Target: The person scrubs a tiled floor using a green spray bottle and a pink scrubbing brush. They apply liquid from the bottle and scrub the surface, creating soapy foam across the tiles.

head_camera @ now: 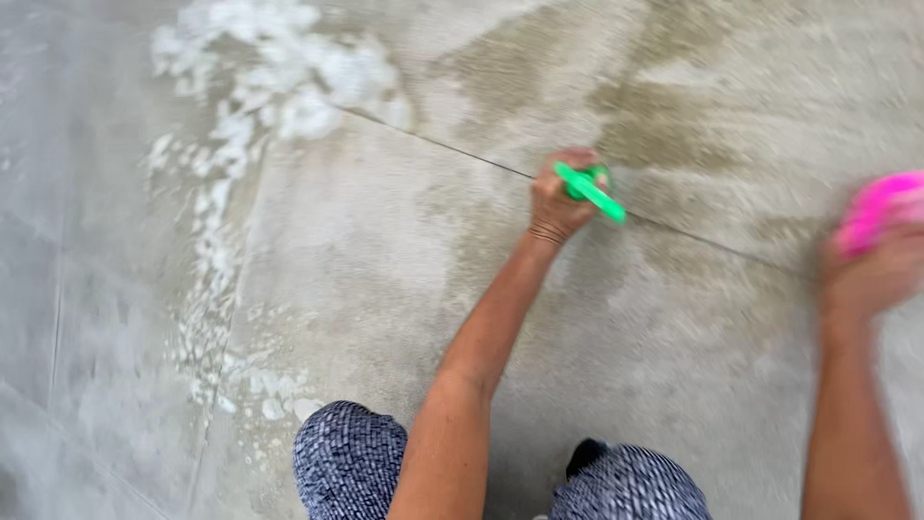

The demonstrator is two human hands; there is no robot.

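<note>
Crouching over a wet concrete floor (366, 289), the person is working with both arms stretched forward, patterned trouser knees (351, 462) showing at the bottom of the view.

Item, left hand (561, 197): its fingers are curling tightly around a green brush (589, 191), clenched on the handle. The brush's long axis is running diagonally, from up and to the left of the knuckles down and out to the right, its free end poking out past the hand. Whether bristles are touching the concrete under the hand cannot be told. The hand is sitting right on a thin joint line (433, 143) in the floor, which is crossing beneath it from upper left to lower right, much along the same slant as the brush.

Item, right hand (871, 274): blurred, well apart to the right of the left hand and a little nearer the body. A pink object (881, 210) is sitting at its far side, against the fingers; they appear to be closing on it, but the blur is hiding the grip and the object's kind.

Item, surroundings: white soap foam (279, 77) is lying well to the left of the left fingers and beyond them, trailing down toward the left knee. Darker damp patches (664, 125) are spreading just beyond and to the right of the green brush.
</note>
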